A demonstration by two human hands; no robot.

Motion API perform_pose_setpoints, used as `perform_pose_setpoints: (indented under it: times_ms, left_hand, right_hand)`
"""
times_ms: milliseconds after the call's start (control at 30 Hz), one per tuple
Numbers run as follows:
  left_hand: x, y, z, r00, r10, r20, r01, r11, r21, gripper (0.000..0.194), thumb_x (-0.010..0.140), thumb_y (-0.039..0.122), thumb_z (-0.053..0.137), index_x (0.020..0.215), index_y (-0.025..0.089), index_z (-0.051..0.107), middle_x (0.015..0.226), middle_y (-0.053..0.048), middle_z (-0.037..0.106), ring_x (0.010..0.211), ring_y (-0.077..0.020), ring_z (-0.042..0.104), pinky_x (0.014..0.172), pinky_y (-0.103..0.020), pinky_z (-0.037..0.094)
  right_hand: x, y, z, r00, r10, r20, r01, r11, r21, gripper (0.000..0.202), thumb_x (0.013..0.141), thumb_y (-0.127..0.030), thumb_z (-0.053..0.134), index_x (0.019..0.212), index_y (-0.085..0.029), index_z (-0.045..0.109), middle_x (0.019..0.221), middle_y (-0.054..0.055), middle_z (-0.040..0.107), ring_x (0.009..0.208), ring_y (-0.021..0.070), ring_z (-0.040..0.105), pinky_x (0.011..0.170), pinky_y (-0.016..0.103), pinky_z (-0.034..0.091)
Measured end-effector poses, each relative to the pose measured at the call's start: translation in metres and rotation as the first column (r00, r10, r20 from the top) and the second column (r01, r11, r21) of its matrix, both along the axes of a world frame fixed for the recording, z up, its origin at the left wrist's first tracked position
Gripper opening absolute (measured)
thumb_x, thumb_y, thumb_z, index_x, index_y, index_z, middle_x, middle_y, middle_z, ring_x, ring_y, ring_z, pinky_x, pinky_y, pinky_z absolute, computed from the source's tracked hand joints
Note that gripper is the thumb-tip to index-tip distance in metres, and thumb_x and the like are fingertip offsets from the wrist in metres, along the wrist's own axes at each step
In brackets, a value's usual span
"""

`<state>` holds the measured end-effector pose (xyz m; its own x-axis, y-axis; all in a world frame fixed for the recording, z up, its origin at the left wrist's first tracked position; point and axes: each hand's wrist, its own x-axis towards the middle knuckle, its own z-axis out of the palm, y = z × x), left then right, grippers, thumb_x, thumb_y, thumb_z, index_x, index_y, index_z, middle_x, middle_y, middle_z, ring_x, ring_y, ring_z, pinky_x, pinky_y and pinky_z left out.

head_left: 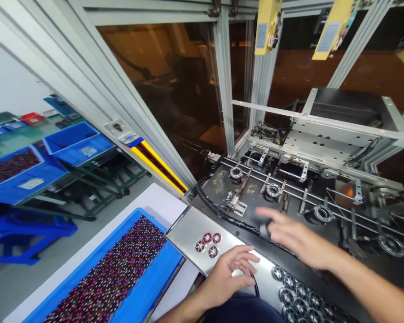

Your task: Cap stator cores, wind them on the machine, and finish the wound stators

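My left hand [230, 269] hovers above the metal tray [185, 224], its fingers loosely bent and the thumb apart, with nothing visible in it. Just beyond its fingertips lie several small round wound motor cores [212, 251] in red and dark colours. My right hand [289, 237] reaches over the machine's dark bed, blurred by motion, with the index finger stretched out and apart from the others. A smeared grey piece [264, 230] shows at its lower fingertips; whether the hand touches it is unclear. Silver-black round parts [299, 306] cluster on the tray below my right forearm.
A blue tray [164, 264] full of wound cores stands at the left. Ring-shaped fixtures [274, 191], rods and a small metal bracket [237, 204] stand on the machine bed. A cable [237, 222] runs along its near edge. Frame posts [225, 80] and blue bins [77, 143] stand farther off.
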<state>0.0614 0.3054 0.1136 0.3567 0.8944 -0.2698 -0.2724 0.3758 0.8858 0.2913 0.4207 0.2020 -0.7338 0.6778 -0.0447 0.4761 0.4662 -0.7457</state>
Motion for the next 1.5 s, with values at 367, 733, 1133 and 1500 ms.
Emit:
perform_pose_setpoints:
  times_ms: [367,733,1133,1500]
  left_hand:
    - [-0.006,-0.011,-0.032,0.947,-0.017,-0.32,0.003,0.999,-0.045,0.039,0.078,0.022,0.075,0.117,0.018,0.066,0.11,-0.01,0.074,0.091,-0.0189,0.066,0.091,-0.034,0.05]
    - [-0.004,-0.011,-0.041,0.914,-0.08,-0.398,0.077,0.997,-0.022,0.037,0.08,0.022,0.072,0.116,0.018,0.066,0.112,-0.01,0.074,0.093,-0.0196,0.069,0.091,-0.033,0.053]
    - [0.002,-0.019,-0.048,0.75,-0.155,-0.643,0.361,0.911,0.201,0.032,0.088,0.027,0.067,0.117,0.015,0.063,0.107,-0.009,0.075,0.092,-0.0179,0.071,0.085,-0.027,0.056]
    - [0.066,-0.035,-0.087,0.425,-0.063,-0.903,0.897,0.163,0.411,0.031,0.098,0.025,0.048,0.127,0.035,0.056,0.096,-0.005,0.064,0.081,-0.0204,0.064,0.068,-0.03,0.045]
  right_hand:
    - [0.035,0.142,-0.095,0.944,-0.172,0.282,0.111,0.97,0.217,0.025,0.096,-0.033,0.061,0.116,-0.017,0.065,0.14,0.01,0.055,0.128,0.0267,0.052,0.108,0.052,0.043]
    - [0.02,0.146,-0.108,0.875,-0.229,0.426,0.133,0.961,0.243,0.026,0.097,-0.033,0.06,0.116,-0.017,0.063,0.128,0.01,0.061,0.114,0.0234,0.06,0.098,0.047,0.051]
    - [0.019,0.148,-0.114,0.842,-0.242,0.482,0.14,0.961,0.239,0.024,0.097,-0.034,0.059,0.114,-0.018,0.064,0.124,0.009,0.063,0.108,0.021,0.063,0.094,0.043,0.054]
    - [0.032,0.113,-0.1,0.856,-0.303,0.419,0.066,0.867,0.493,0.03,0.098,-0.029,0.058,0.126,-0.018,0.06,0.142,0.011,0.053,0.132,0.0277,0.049,0.108,0.052,0.044]
